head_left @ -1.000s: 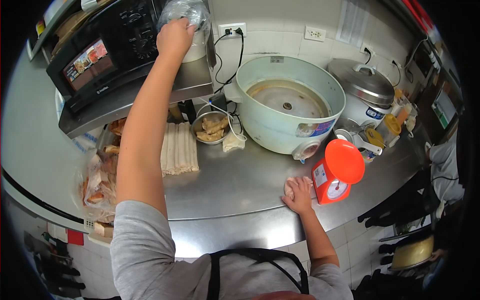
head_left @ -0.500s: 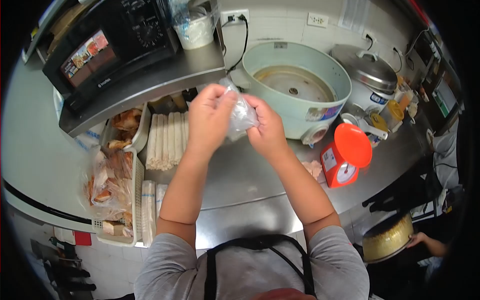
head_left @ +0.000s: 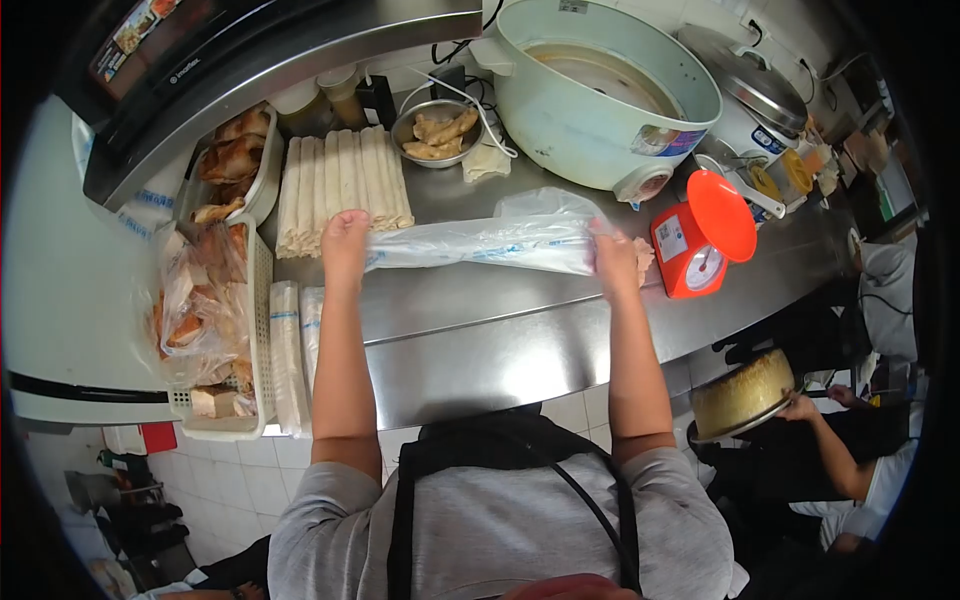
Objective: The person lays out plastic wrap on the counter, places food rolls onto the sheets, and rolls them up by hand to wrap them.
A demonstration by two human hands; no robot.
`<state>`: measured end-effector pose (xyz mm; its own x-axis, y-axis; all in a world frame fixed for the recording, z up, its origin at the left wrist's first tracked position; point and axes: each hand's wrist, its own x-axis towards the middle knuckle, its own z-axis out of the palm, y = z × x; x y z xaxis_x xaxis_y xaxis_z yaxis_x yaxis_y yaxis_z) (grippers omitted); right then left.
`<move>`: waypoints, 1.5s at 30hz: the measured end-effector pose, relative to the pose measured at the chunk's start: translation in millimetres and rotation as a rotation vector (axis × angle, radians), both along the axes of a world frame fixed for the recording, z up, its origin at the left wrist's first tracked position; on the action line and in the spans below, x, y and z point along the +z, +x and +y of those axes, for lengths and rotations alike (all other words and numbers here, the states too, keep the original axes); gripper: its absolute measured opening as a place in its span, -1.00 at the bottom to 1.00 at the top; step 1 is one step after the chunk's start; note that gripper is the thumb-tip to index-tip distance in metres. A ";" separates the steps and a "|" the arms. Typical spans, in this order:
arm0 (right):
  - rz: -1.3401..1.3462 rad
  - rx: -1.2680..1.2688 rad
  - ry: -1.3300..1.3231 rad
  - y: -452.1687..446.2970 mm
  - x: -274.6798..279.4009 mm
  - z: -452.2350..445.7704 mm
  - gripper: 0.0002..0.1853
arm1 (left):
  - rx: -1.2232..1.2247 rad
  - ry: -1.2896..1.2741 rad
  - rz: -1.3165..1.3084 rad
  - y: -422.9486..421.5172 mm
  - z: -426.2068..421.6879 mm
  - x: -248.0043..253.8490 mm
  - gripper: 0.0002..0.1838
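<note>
A clear plastic bag [head_left: 480,243] with blue print is stretched sideways above the steel counter. My left hand [head_left: 346,240] pinches one end of it, close to a row of pale rolled sticks [head_left: 345,185]. At the other end my right hand [head_left: 608,255] is closed on the plastic, beside a small pinkish heap [head_left: 642,260] on the counter. Just right of that stands a red kitchen scale [head_left: 698,240]. A metal bowl [head_left: 437,135] with brownish food pieces sits behind the bag.
A large pale green round cooker [head_left: 600,110] stands at the back, with a lidded pot [head_left: 745,85] beside it. At left are a plastic basket [head_left: 262,330] with bagged food and a tray [head_left: 265,180] of browned food. Another person's hand [head_left: 797,408] holds a big pot [head_left: 742,395] at lower right.
My hands have moved apart and lower, pulling the bunched bag out into a long strip. The view has tilted down, bringing the metal bowl into sight. The other person's pot appears higher and further left.
</note>
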<state>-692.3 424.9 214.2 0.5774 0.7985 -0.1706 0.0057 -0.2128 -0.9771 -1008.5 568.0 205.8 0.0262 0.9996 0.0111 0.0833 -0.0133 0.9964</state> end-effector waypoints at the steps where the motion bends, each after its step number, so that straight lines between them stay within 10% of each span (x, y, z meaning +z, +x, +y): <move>1: -0.022 -0.004 0.017 0.9 6.8 -1.6 -0.70 | -0.051 0.032 0.062 -5.3 -4.8 -2.8 -0.71; 4: 0.017 0.068 0.074 3.5 25.1 5.9 -0.79 | -0.243 0.045 0.430 -15.6 -13.6 -8.8 -0.56; 9: -0.081 0.572 0.166 -19.7 50.3 21.9 -0.82 | -0.242 0.781 0.474 31.0 -30.9 35.9 -0.43; 13: -0.066 0.567 0.412 -57.0 55.1 29.1 -0.74 | -0.773 0.421 0.392 49.4 -31.9 38.5 -0.55; 17: -0.604 -0.181 0.371 -46.1 -8.8 29.9 -0.54 | -0.399 0.262 0.160 60.7 -31.8 9.9 -0.72; 19: -0.276 0.065 0.312 -84.6 -32.3 9.6 -0.49 | -0.338 0.285 0.116 63.2 -28.9 -11.6 -0.70; 21: -0.508 0.252 0.282 -139.9 -20.8 -8.0 -0.52 | -0.327 0.258 0.056 66.4 -30.9 -25.6 -0.68; 30: 0.485 0.157 0.046 -105.4 -75.5 -2.0 -0.79 | -0.265 -0.197 -0.077 20.0 -31.7 -26.2 -0.66; 36: 0.667 0.169 -0.120 -81.0 -63.7 0.3 -0.62 | -0.140 -0.194 -0.080 12.1 -34.5 -41.3 -0.66; 45: 0.230 0.279 -0.325 -93.2 -74.8 -6.4 -0.80 | -0.027 -0.235 -0.008 19.1 -49.4 -47.8 -0.68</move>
